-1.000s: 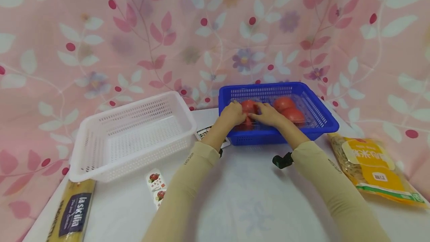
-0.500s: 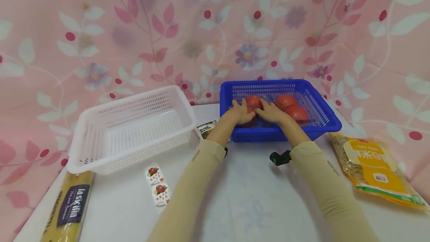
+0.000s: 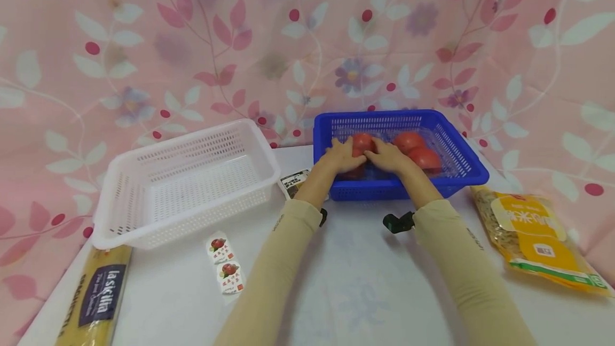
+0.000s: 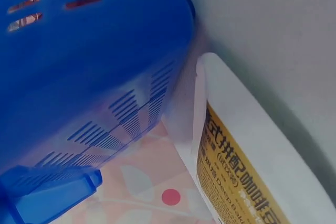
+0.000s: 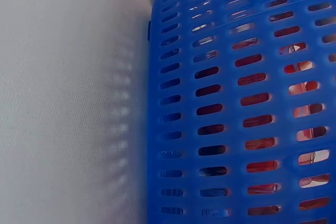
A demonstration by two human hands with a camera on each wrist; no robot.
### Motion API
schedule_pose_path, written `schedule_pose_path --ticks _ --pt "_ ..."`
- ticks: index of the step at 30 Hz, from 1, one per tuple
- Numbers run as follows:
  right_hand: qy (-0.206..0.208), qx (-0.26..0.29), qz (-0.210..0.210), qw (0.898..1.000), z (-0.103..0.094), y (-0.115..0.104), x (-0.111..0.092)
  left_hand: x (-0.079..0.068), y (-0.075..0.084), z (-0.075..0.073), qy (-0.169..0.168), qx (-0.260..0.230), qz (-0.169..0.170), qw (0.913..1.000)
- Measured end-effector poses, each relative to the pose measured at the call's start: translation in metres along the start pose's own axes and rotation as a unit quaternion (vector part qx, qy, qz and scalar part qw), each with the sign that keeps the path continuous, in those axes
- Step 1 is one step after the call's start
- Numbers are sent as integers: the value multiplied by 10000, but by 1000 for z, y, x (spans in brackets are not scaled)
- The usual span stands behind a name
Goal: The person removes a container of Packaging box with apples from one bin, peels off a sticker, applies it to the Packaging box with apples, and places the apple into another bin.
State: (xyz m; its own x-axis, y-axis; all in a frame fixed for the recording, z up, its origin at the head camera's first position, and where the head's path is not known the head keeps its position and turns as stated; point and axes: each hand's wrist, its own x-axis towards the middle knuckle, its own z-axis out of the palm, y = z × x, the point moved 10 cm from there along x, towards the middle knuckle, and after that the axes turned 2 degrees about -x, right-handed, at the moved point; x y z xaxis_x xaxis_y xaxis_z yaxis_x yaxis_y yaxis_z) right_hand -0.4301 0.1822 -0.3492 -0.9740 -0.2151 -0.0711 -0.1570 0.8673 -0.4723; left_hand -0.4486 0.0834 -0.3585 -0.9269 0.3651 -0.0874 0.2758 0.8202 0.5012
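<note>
Blue plastic basket (image 3: 370,191) holds red tomatoes (image 3: 425,160). Inside its left part, the left hand (image 3: 341,157) touches some, fingers apart; whether the right hand (image 3: 388,158) grips, I cannot tell

Smooth plastic blue basket (image 3: 370,191)

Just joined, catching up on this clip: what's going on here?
A person is reaching into the blue basket, with the left hand and right hand on either side of some round red produce. Whether they grip it is hard to tell. Two more red pieces lie farther right in the same basket. The white basket stands to the left, apart from the hands.
</note>
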Motion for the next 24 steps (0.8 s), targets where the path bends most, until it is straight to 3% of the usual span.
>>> schedule_pose_path --ticks 4,9,18,24 --pt "-8 265 56 9996 0 3 -2 -3 5 -2 28 -1 249 9997" --pt "205 614 139 9978 -6 6 -4 -7 15 -10 397 34 618 9973" --pt "516 591 5 9969 -18 -3 -2 -13 16 -35 1405 210 414 9890" --pt "1098 800 -151 9906 -29 -6 -13 -20 17 -42 1469 12 603 9873"
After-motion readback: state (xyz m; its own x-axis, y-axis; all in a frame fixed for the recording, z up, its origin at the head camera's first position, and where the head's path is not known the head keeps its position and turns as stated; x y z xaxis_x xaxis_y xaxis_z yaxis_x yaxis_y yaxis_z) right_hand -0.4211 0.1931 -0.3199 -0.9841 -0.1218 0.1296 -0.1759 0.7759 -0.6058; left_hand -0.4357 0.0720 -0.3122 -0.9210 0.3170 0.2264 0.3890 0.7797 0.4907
